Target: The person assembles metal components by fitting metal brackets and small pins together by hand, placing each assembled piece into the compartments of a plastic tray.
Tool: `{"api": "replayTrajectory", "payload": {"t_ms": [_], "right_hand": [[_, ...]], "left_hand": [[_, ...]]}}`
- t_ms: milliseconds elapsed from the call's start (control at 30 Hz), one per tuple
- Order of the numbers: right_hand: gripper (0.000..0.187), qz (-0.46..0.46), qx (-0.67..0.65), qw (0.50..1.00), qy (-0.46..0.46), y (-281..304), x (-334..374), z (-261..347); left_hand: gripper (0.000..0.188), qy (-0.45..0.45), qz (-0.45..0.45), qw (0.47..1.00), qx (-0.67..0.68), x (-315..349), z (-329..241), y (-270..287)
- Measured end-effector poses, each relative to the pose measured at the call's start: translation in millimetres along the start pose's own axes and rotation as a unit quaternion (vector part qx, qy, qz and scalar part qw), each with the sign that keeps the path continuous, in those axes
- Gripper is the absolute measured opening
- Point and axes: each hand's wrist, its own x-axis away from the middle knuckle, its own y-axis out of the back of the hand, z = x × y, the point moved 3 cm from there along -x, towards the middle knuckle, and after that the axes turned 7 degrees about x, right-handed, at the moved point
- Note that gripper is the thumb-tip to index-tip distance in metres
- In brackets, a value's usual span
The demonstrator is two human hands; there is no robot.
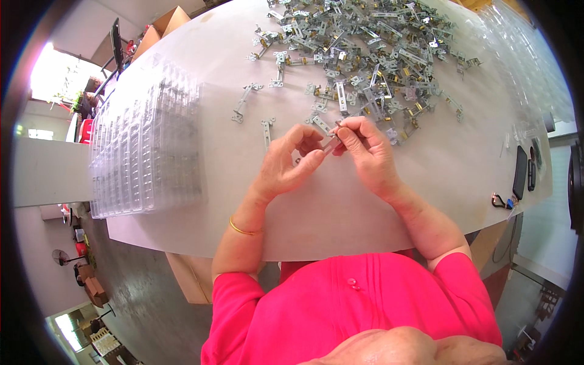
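Observation:
Both of my hands meet over the table, at the near edge of a heap of metal brackets (389, 58). A small metal bracket (331, 144) is between them. My right hand (372, 159) pinches its upper end between thumb and forefinger. Curled round the lower end is my left hand (286, 163), thumb and fingers closed in on it; part of the bracket is hidden by the fingers. Single brackets lie apart from the heap, one pale strip-like bracket (267, 132) just beyond my left hand and another bracket (246, 100) farther left.
Stacked clear plastic trays (146, 152) stand at the table's left side. More clear plastic trays (526, 67) are at the far right. Near the right edge lie a flat black object (519, 173) and a small tool-like item (502, 201). The pale table (243, 225) curves toward me.

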Motion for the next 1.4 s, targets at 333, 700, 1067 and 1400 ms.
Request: {"api": "replayTrajectory", "payload": {"t_ms": [333, 700, 1067, 1400], "right_hand": [[0.009, -0.118, 0.157, 0.963, 0.187, 8, -3, 8], [0.006, -0.043, 0.187, 0.979, 0.067, -2, 6, 11], [0.005, -0.044, 0.244, 0.967, 0.058, 1, 3, 12], [0.007, -0.042, 0.163, 0.984, 0.062, 4, 7, 10]], "left_hand": [[0.026, 0.183, 0.059, 0.973, 0.129, 4, 8, 2], [0.020, 0.065, -0.028, 0.996, 0.052, 2, 6, -3], [0.023, -0.092, -0.055, 0.977, -0.184, 1, 3, -11], [0.018, 0.087, -0.082, 0.975, -0.186, 2, -21, 5]]}}
